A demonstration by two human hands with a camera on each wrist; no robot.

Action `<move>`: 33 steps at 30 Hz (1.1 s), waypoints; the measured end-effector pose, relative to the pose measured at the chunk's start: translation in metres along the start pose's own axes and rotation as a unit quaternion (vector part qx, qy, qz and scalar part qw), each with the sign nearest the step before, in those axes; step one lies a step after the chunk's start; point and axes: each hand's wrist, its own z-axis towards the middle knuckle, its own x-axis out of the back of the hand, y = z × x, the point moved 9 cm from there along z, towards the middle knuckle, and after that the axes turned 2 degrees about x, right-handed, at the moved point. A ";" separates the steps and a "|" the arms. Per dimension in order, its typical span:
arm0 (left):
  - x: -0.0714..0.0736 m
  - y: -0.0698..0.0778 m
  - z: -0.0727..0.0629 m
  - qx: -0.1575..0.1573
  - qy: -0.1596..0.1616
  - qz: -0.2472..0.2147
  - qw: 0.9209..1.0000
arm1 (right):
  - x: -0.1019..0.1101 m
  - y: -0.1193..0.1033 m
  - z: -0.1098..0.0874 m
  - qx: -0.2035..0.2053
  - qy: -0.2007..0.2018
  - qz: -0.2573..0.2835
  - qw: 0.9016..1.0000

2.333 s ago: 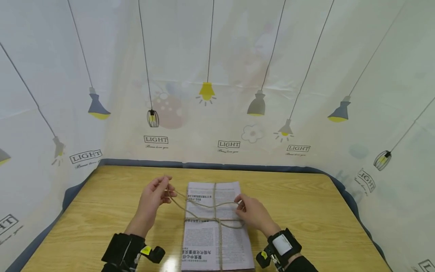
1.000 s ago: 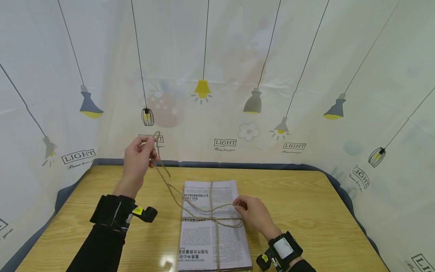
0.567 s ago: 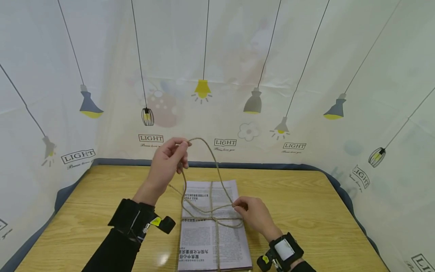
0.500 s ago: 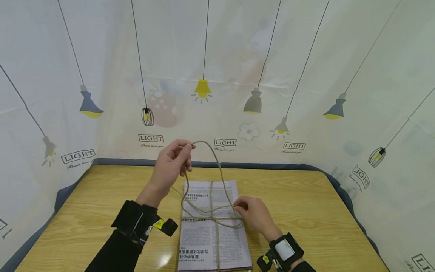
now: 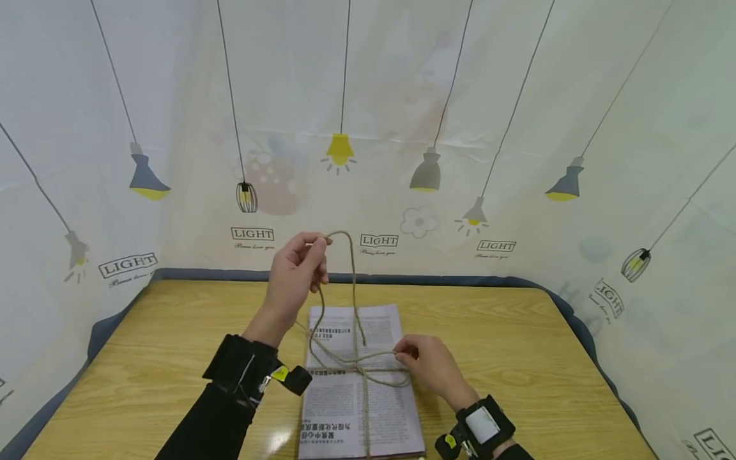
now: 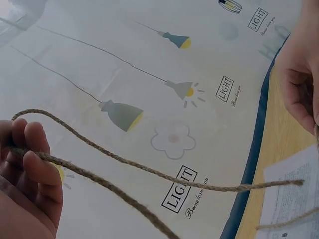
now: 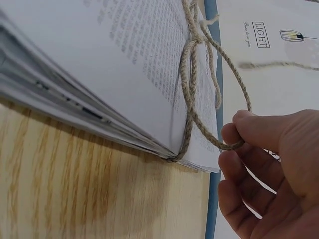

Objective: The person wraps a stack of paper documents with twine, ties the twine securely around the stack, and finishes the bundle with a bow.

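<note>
A stack of printed newspaper sheets (image 5: 391, 409) lies on the table, with brown twine (image 5: 352, 275) crossing it both ways and gathered at the middle. My left hand (image 5: 293, 271) is raised above the far-left part of the stack and pinches one length of twine, whose loose end dangles over the pages. In the left wrist view, two strands of twine (image 6: 134, 162) run from those fingers. At the stack's right edge my right hand (image 5: 430, 364) pinches a bow-like loop of twine (image 7: 242, 89) between thumb and forefinger, as the right wrist view shows.
The wooden table (image 5: 506, 358) extends on both sides of the stack. Behind it hangs a pale cloth backdrop (image 5: 517, 128) printed with lamps. Another short twine end (image 5: 300, 326) sticks out past the stack's left edge. A camera strap (image 5: 483, 425) sits on each wrist.
My left hand swung up and left, then came back right with the twine. The dangling end moved left, away from my right hand. My right hand keeps its loop, almost still.
</note>
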 end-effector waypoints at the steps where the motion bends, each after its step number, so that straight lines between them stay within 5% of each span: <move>1: 0.000 0.001 0.002 0.000 0.002 -0.003 1.000 | 0.000 0.000 0.000 0.000 0.000 -0.001 1.000; 8: -0.021 -0.005 0.006 0.035 -0.035 -0.030 0.998 | -0.001 -0.001 0.001 0.003 -0.006 0.003 1.000; 16: -0.038 -0.015 0.008 0.041 -0.064 -0.061 0.995 | 0.000 -0.001 0.001 0.000 -0.002 0.009 1.000; 21: -0.026 -0.059 0.012 0.112 -0.023 -0.062 0.991 | 0.000 -0.002 0.001 0.003 -0.002 0.010 1.000; 27: -0.006 -0.118 0.005 0.211 0.015 -0.031 0.977 | 0.001 -0.006 0.002 0.004 0.002 0.015 1.000; 33: 0.010 -0.143 -0.005 0.250 0.024 0.046 0.967 | 0.002 -0.006 0.002 0.001 0.010 0.014 1.000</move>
